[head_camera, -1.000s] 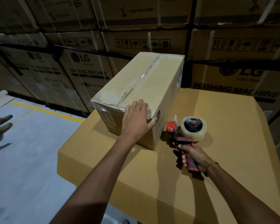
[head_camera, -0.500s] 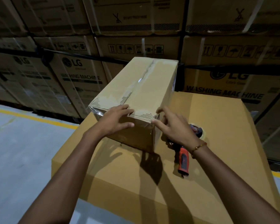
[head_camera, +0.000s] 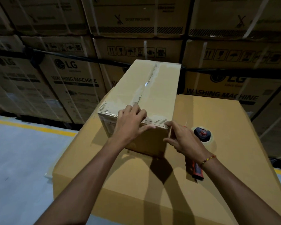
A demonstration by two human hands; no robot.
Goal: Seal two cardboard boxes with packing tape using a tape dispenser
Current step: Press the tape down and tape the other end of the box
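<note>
We risk wrinkling the tape [head_camera: 150, 75]: left hand [head_camera: 131, 123] presses the box [head_camera: 162, 98] edge holding nothing, right hand [head_camera: 184, 138] touches its corner, fingers loose.

I'm seeing my right grip [head_camera: 186, 142] hiding the middle of the tape dispenser [head_camera: 201, 135]; the frame is cropping the big carton [head_camera: 136, 184].

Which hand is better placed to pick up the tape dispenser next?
Right, probably. The tape dispenser lies on the large box beside the right hand, its handle under that wrist. The left hand presses the small box's near top edge, farther away, with the right hand between.
</note>
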